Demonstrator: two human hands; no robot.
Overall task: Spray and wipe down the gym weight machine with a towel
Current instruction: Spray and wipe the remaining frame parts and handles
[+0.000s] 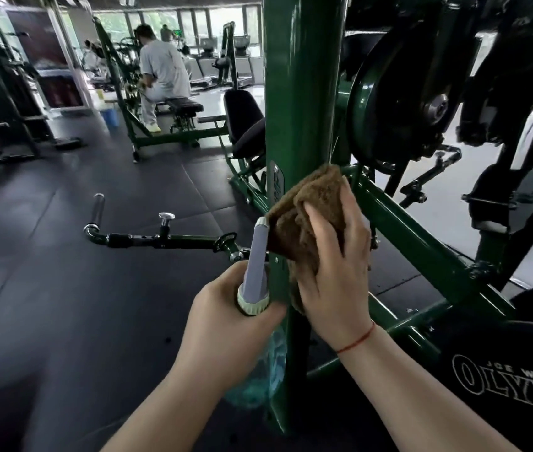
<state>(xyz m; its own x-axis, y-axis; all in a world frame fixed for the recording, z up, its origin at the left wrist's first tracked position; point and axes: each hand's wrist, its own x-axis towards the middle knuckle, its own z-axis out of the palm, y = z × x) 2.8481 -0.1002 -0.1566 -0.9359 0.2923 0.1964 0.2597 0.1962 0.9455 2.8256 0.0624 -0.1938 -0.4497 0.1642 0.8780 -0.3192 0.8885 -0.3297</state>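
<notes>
From the head view, the right hand (333,275) lies over a folded brown towel (310,207) and presses it against the green upright post (301,93) of the weight machine, just where a slanted green bar (421,236) joins it. That hand's grip is apart: the fingers (317,223) are spread fairly straight across the cloth, pushing rather than pinching, though the thumb is hidden. The left hand (226,314) is just beside it on the near side of the post, its grip clamped round the neck of a spray bottle (255,272), with the pale nozzle pointing up beside the towel and the blue-green body hanging below the fist. A black pad with white lettering (503,380) sits low on the right, a large dark wheel (389,102) hangs above the towel, and a handle bar (160,238) juts out to the left over the dark floor mats (62,256). The step in hand looks like the wiping of the post, with the spraying paused. Next, I judge, the towel must travel along the post under steady pressure, then onto the slanted bar, with the bottle kept out of the way.
</notes>
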